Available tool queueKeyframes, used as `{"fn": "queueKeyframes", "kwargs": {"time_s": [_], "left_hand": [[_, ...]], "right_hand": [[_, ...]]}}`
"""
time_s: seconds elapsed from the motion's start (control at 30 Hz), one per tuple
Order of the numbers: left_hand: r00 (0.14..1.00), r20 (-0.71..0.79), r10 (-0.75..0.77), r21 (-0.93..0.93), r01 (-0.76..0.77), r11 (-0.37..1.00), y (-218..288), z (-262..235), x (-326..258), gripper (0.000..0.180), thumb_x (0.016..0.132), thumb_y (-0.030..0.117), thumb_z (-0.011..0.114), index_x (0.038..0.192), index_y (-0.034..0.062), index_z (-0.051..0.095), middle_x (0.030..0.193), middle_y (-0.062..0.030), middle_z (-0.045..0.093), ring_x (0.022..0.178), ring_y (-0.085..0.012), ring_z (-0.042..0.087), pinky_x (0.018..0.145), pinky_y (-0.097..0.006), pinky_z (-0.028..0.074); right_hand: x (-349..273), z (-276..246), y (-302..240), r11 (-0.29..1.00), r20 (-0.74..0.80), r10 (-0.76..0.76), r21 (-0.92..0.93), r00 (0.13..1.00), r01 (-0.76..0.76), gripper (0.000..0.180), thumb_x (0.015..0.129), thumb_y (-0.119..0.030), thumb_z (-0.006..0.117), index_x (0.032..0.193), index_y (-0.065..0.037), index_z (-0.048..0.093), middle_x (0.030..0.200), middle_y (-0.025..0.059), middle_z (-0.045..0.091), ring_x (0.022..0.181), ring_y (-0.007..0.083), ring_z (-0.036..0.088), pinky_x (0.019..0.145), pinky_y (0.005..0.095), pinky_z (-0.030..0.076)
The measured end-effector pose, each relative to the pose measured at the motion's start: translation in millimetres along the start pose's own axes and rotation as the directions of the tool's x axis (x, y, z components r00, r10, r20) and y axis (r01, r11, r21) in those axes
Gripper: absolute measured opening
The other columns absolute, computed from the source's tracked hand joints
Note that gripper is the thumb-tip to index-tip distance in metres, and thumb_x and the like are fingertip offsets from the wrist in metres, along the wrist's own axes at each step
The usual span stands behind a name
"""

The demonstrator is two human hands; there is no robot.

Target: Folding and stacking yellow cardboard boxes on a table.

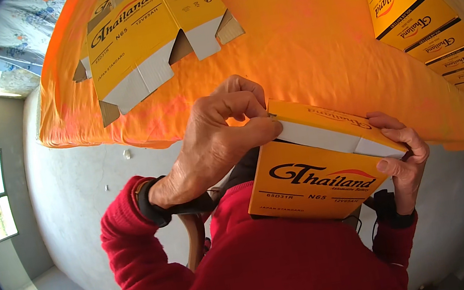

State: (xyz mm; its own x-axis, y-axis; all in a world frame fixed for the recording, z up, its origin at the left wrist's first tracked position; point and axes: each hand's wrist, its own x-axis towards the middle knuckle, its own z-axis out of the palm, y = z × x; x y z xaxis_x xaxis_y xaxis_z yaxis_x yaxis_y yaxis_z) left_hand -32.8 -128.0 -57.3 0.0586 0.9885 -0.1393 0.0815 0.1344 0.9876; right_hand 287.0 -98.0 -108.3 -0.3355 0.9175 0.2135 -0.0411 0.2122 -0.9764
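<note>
A yellow cardboard box (311,184) with black lettering and a red swoosh rests tilted against my lap. Along its top runs a flap (330,111) with a white edge, standing partly raised from the front panel. My left hand (220,125) pinches the flap's left corner between thumb and bent fingers. Around the box's right end my right hand (405,157) is closed, thumb on the front and fingers over the top. The box's inside is hidden.
Before me, an orange cloth (299,31) covers a raised surface. Flattened yellow cartons (149,43) lie on it at the left. Assembled boxes (409,1) are stacked at the right. A wooden chair arm (195,239) shows beside me, above the grey floor (82,193).
</note>
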Motion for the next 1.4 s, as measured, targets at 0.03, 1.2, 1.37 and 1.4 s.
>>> {"fn": "queueKeyframes", "kwargs": {"time_s": [0.03, 1.2, 1.37, 1.4], "left_hand": [[1.0, 0.019, -0.006, 0.035, 0.006, 0.999, 2, -1, 1, 0.012, 0.078, 0.002, 0.069, 0.069, 0.0004, 0.06, 0.095, -0.0018, 0.05, 0.087, -0.0104, 0.049, 0.073, -0.026, 0.04], [0.893, 0.367, 0.261, 0.245, -0.364, 0.899, -5, -11, 12, 0.025, 0.08, -0.004, 0.068, 0.106, -0.0028, 0.066, 0.107, -0.0113, 0.063, 0.088, -0.0169, 0.063, 0.075, -0.029, 0.05], [0.822, 0.344, 0.454, 0.301, -0.554, 0.776, -25, -10, 2, 0.024, 0.084, -0.002, 0.066, 0.108, -0.0027, 0.067, 0.109, -0.0156, 0.063, 0.092, -0.0235, 0.065, 0.075, -0.032, 0.054], [0.804, 0.341, 0.487, 0.304, -0.585, 0.752, -29, -10, 1, 0.023, 0.085, 0.001, 0.067, 0.108, -0.0017, 0.067, 0.108, -0.0154, 0.063, 0.092, -0.0251, 0.066, 0.074, -0.032, 0.054]], "right_hand": [[0, 0, 1, 1.0, 0.003, -0.001, 0.008, 1.0, 0.001, 0.041, 0.062, -0.008, 0.084, 0.096, 0.003, 0.063, 0.114, 0.0255, 0.064, 0.116, 0.0381, 0.058, 0.102, 0.0462, 0.041], [21, 13, -27, 0.956, 0.153, 0.133, -0.279, 0.979, -0.086, 0.03, 0.082, -0.013, 0.069, 0.107, 0.005, 0.069, 0.109, 0.0152, 0.065, 0.101, 0.0237, 0.061, 0.091, 0.0318, 0.045], [19, 9, -17, 0.963, 0.182, 0.069, -0.268, 0.981, -0.018, 0.029, 0.082, -0.011, 0.073, 0.107, 0.003, 0.07, 0.109, 0.0151, 0.066, 0.101, 0.0233, 0.063, 0.088, 0.0318, 0.048], [19, 9, -17, 0.963, 0.199, 0.057, -0.268, 0.978, -0.002, 0.029, 0.082, -0.011, 0.073, 0.107, 0.004, 0.07, 0.11, 0.0155, 0.066, 0.102, 0.0235, 0.063, 0.088, 0.032, 0.048]]}}
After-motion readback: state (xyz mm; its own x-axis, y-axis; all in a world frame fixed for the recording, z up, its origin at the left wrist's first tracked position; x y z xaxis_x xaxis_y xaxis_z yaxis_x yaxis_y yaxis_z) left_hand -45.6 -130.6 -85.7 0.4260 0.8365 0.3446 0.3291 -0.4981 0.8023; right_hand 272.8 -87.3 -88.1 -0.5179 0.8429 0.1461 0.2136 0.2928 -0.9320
